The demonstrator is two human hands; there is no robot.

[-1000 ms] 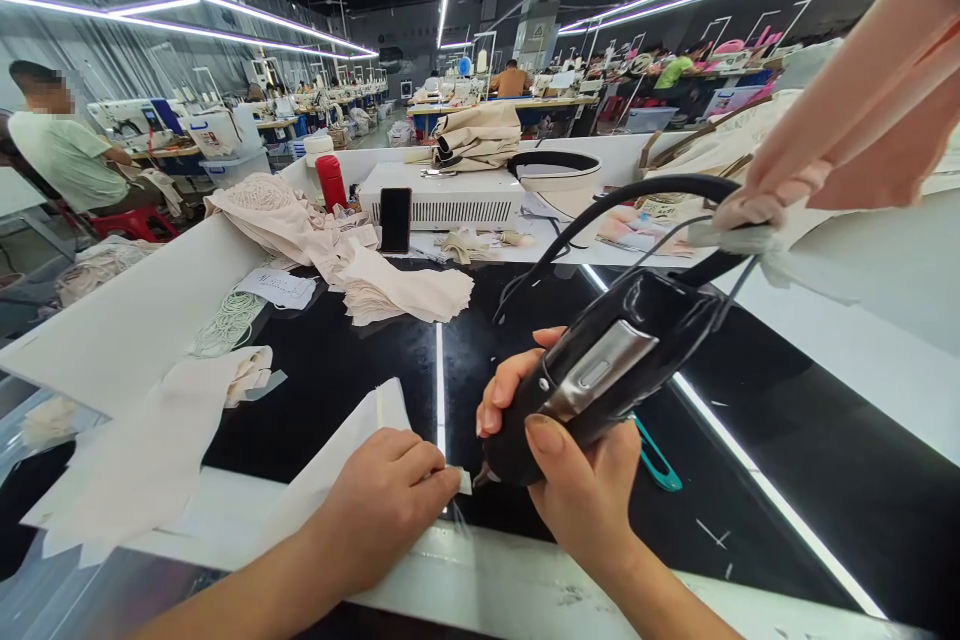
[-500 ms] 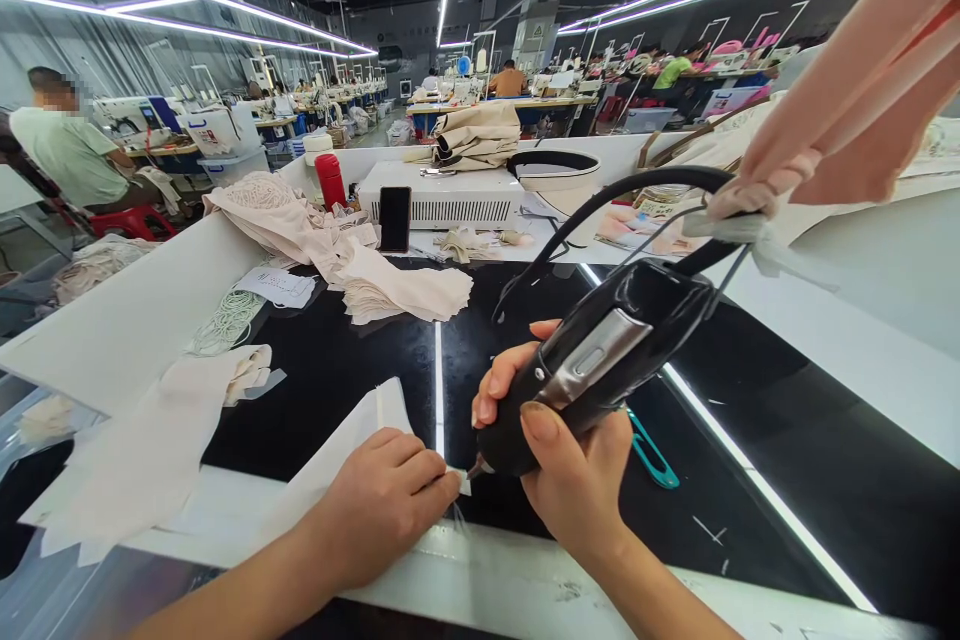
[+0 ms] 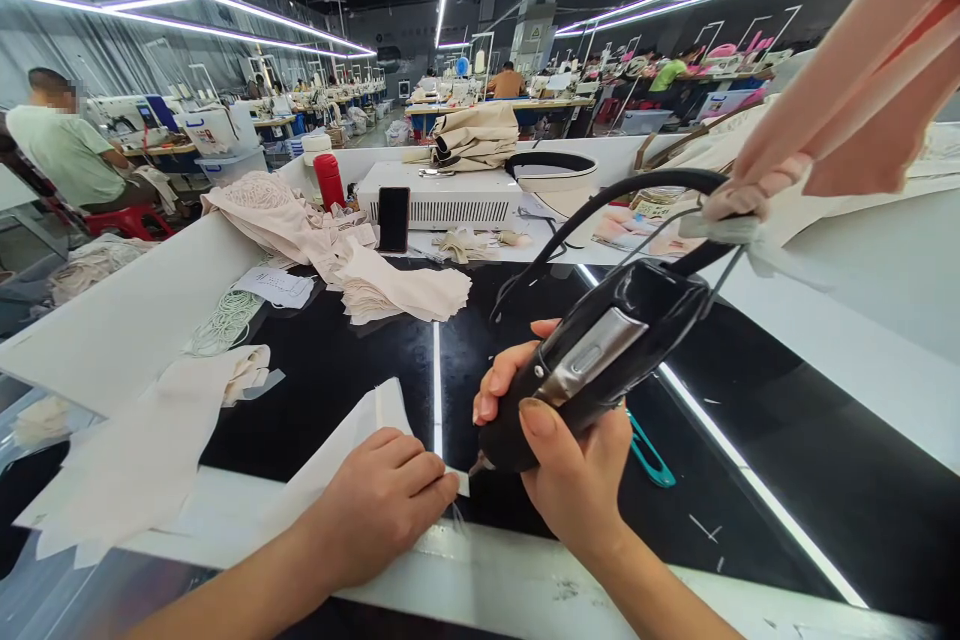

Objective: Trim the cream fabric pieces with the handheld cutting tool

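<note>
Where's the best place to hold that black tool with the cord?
Grip the black tool around its thick body near the pointed tip, from underneath, as the right hand does. The cord leaves the far end, so gripping close to the tip probably steadies it.

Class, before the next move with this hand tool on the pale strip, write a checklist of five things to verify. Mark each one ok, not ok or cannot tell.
1. Left hand pins the fabric strip flat on the table: ok.
2. Right hand wraps fully round the black tool: ok.
3. Tool's tip touching the strip's end: cannot tell; it sits right at it.
4. Left fingertips well away from the tip: not ok; they lie close beside it.
5. Cord arches up behind the tool, off the strip: ok.
</note>
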